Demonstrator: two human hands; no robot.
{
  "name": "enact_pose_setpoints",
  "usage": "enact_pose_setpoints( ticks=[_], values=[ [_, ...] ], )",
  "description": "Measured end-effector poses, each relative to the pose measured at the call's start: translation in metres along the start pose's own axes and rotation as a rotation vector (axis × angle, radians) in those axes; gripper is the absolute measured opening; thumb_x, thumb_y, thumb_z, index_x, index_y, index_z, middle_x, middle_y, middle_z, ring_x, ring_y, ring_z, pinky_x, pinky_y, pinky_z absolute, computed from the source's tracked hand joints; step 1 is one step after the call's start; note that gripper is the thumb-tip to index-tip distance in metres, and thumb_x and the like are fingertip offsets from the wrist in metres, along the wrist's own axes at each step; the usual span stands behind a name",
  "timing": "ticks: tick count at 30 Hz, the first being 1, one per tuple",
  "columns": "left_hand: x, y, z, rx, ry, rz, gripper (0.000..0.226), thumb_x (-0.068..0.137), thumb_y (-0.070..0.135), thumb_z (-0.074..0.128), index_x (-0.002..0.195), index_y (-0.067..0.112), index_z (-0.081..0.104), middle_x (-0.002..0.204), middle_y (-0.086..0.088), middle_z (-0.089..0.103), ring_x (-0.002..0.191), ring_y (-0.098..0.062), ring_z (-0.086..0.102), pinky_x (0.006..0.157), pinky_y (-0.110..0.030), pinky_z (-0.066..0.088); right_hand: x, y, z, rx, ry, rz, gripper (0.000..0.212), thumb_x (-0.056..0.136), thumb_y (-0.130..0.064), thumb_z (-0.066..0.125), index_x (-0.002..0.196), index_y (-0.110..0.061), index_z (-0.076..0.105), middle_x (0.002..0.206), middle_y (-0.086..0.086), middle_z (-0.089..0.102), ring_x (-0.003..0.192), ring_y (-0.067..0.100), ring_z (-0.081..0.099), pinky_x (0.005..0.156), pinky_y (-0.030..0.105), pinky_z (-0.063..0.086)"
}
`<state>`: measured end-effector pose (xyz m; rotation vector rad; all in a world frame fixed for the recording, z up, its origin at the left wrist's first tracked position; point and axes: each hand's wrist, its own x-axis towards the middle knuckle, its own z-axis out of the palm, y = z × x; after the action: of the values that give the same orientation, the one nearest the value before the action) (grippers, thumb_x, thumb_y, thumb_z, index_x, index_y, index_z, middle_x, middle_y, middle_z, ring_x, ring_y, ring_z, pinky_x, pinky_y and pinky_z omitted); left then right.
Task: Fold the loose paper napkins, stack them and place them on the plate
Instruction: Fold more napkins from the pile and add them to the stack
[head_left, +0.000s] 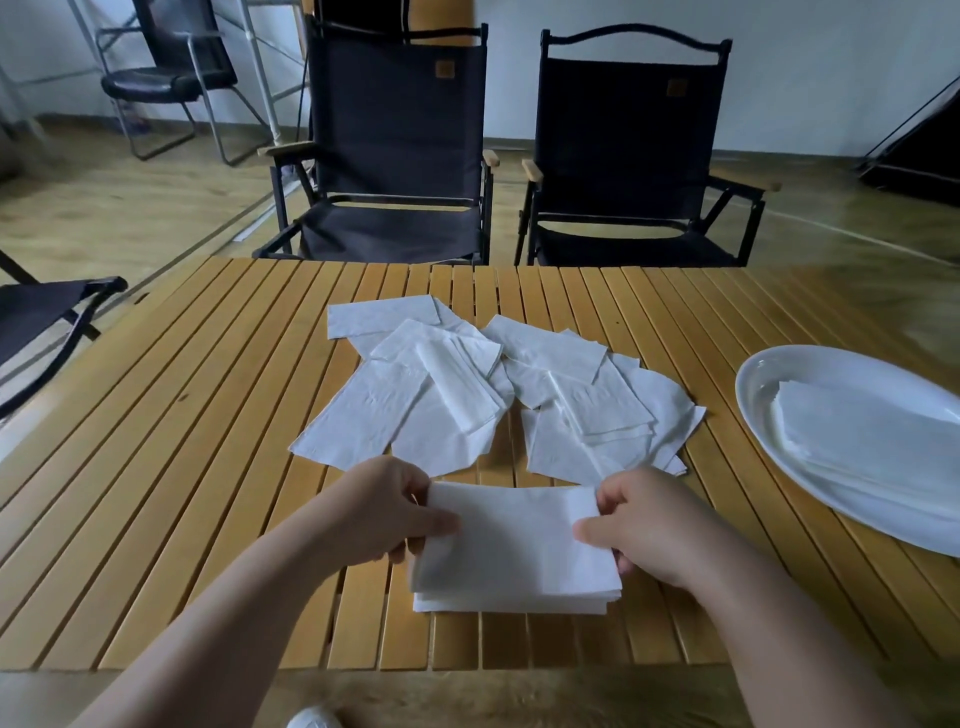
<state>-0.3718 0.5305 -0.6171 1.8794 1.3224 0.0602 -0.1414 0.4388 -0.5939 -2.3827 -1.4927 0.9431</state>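
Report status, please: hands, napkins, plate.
Holding near napkin stack: left hand, right hand, at its sides. Many loose napkins mid-table. On right, plate with folded napkins. Nothing in the way.

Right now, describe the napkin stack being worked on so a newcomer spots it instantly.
On the slatted wooden table, look at the near edge, in front of the loose napkins. The folded stack lies there, pinched at each side by the left hand and right hand. No other napkins are held.

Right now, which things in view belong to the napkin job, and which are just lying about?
Job: stack of folded napkins, gripped by left hand and right hand; loose napkins; plate; napkins on plate.
Lying about: folding chair, second folding chair, office chair.
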Motion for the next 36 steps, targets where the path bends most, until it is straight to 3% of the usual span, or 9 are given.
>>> enact_pose_setpoints(
  ticks=[5, 10, 12, 15, 19, 25, 30, 33, 36],
  values=[
    [0.004, -0.001, 0.001, 0.151, -0.007, -0.051, 0.027, 0.085, 0.045, 0.072, 0.079, 0.019, 0.07, 0.072, 0.001, 0.064, 0.06, -0.01, 0.052, 0.053, -0.019, 0.039, 0.003, -0.002, 0.005, -0.147, 0.012, 0.04, 0.02, 0.087, -0.041, 0.071, 0.095, -0.026, 0.059, 0.089, -0.004, 0.065, 0.077, 0.012, 0.063, 0.063, 0.025, 0.048],
    [0.003, -0.004, -0.011, 0.193, 0.215, -0.023, 0.023, 0.089, 0.047, 0.066, 0.088, 0.024, 0.062, 0.087, 0.007, 0.064, 0.07, -0.009, 0.059, 0.058, -0.021, 0.046, 0.007, -0.006, 0.004, 0.008, 0.293, -0.115, 0.022, 0.091, -0.032, 0.069, 0.101, -0.029, 0.049, 0.101, -0.013, 0.056, 0.087, 0.007, 0.057, 0.06, 0.018, 0.04],
    [0.005, -0.01, -0.015, 0.249, 0.327, 0.027, 0.015, 0.09, 0.039, 0.067, 0.1, 0.029, 0.062, 0.107, 0.01, 0.061, 0.081, -0.008, 0.059, 0.066, -0.022, 0.05, 0.015, -0.014, 0.011, 0.036, 0.352, -0.277, 0.016, 0.096, -0.027, 0.061, 0.109, -0.035, 0.055, 0.119, -0.018, 0.052, 0.113, 0.008, 0.052, 0.075, 0.018, 0.043],
    [0.015, -0.023, -0.012, 0.325, 0.351, 0.085, 0.022, 0.091, 0.035, 0.067, 0.113, 0.037, 0.064, 0.12, 0.013, 0.051, 0.109, -0.011, 0.051, 0.086, -0.027, 0.048, 0.031, -0.035, 0.029, -0.104, 0.221, -0.393, 0.028, 0.103, -0.028, 0.045, 0.122, -0.038, 0.063, 0.155, -0.022, 0.032, 0.142, 0.008, 0.024, 0.112, 0.042, 0.029],
    [0.027, -0.03, -0.006, 0.322, 0.406, 0.119, 0.013, 0.092, 0.035, 0.067, 0.104, 0.036, 0.069, 0.11, 0.013, 0.054, 0.107, -0.011, 0.051, 0.081, -0.024, 0.045, 0.047, -0.048, 0.047, -0.282, 0.095, -0.422, 0.042, 0.104, -0.026, 0.032, 0.136, -0.037, 0.058, 0.165, -0.02, 0.011, 0.148, 0.009, 0.009, 0.117, 0.047, 0.016],
    [0.031, -0.028, -0.006, 0.285, 0.423, 0.127, 0.006, 0.094, 0.03, 0.063, 0.095, 0.032, 0.069, 0.106, 0.012, 0.057, 0.1, -0.01, 0.054, 0.079, -0.024, 0.048, 0.055, -0.048, 0.054, -0.278, 0.079, -0.447, 0.044, 0.105, -0.024, 0.028, 0.142, -0.031, 0.051, 0.161, -0.022, 0.024, 0.147, 0.004, 0.015, 0.114, 0.044, 0.017],
    [0.023, -0.014, -0.012, 0.147, 0.459, 0.147, 0.008, 0.1, 0.025, 0.054, 0.095, 0.032, 0.054, 0.106, 0.012, 0.061, 0.085, -0.004, 0.06, 0.057, -0.013, 0.039, 0.052, -0.045, 0.048, -0.064, 0.373, -0.48, 0.026, 0.099, -0.031, 0.052, 0.118, -0.029, 0.07, 0.133, -0.019, 0.06, 0.129, 0.002, 0.046, 0.109, 0.036, 0.028],
    [0.016, -0.005, -0.012, -0.052, 0.43, 0.173, 0.005, 0.102, 0.025, 0.05, 0.1, 0.029, 0.053, 0.099, 0.01, 0.068, 0.07, -0.009, 0.066, 0.051, -0.028, 0.056, 0.051, -0.04, 0.045, 0.089, 0.569, -0.557, 0.018, 0.089, -0.027, 0.071, 0.105, -0.023, 0.077, 0.108, -0.012, 0.072, 0.107, 0.006, 0.061, 0.099, 0.044, 0.048],
    [0.012, 0.0, -0.012, -0.201, 0.431, 0.268, 0.008, 0.102, 0.021, 0.05, 0.098, 0.027, 0.052, 0.102, 0.007, 0.069, 0.084, -0.003, 0.071, 0.063, -0.041, 0.062, 0.047, -0.038, 0.04, 0.206, 0.656, -0.615, 0.012, 0.083, -0.024, 0.078, 0.095, -0.02, 0.077, 0.095, -0.012, 0.072, 0.093, 0.007, 0.064, 0.085, 0.036, 0.055]
  ],
)
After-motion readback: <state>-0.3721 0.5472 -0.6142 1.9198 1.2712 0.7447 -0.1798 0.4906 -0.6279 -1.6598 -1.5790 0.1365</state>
